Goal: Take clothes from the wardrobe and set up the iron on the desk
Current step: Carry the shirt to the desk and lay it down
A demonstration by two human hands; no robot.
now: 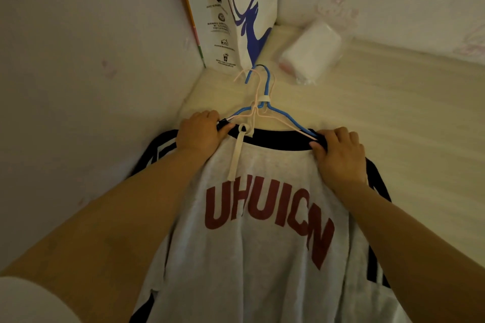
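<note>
Closest to the camera, the grey T-shirt (262,257) lies spread flat on the pale desk (393,118), its red block lettering running across the cloth and its dark trim showing along both sleeves. Both bare forearms reach in over it from the bottom corners.

Up at the shoulders now — the left hand (200,131) has its fingers curled around the left end of the black collar (275,141), pinching cloth and hanger tip together. The right hand (338,155) does the same on the other side, fingers folded over the collar's right end and thumb pressed along the black band. Both hands grip tight, nothing slack there.

Between them a pale cloth strap (236,157) hangs from the neckline down across the grey fabric.

Just past the collar, two wire hangers poke out of the neck opening — a blue hanger (266,86) and a pink hanger (256,92), hooks lying side by side on the desk and joined at the neck by a small white band.

Farther back, a roll of white tissue in clear wrap (311,52) rests on its side near the right wall. In the far corner, a white paper bag (236,16) with a blue deer print stands upright against the walls.
</note>
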